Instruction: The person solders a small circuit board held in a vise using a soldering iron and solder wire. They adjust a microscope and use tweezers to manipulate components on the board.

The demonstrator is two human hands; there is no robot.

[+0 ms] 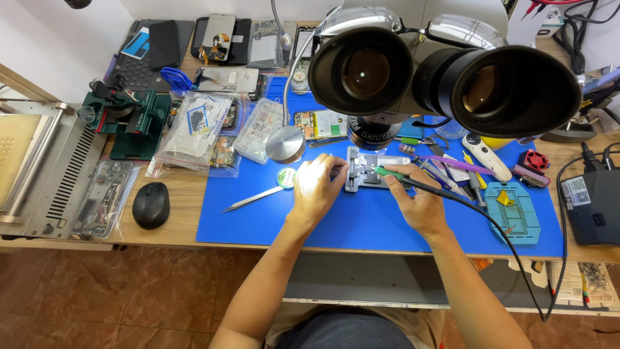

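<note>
A wooden workbench under a white wall carries a blue work mat, and the twin eyepieces of a stereo microscope loom large at the top of the head view. Below its lens sits a small grey metal fixture clamping a circuit board, near the mat's upper middle. The left hand rests on the mat with fingers curled against the fixture's left edge, steadying it; glare hides whether it pinches anything. The right hand is closed pen-fashion around a green-gripped soldering iron, tip over the board, its black cable trailing off the bench's front edge. The board looks thin, stiff and fragile, best handled by the fixture's sides; the iron looks light, safe only at its grip. Tweezers lie left of the hands, a black mouse farther left, plastic-bagged parts behind it.
</note>
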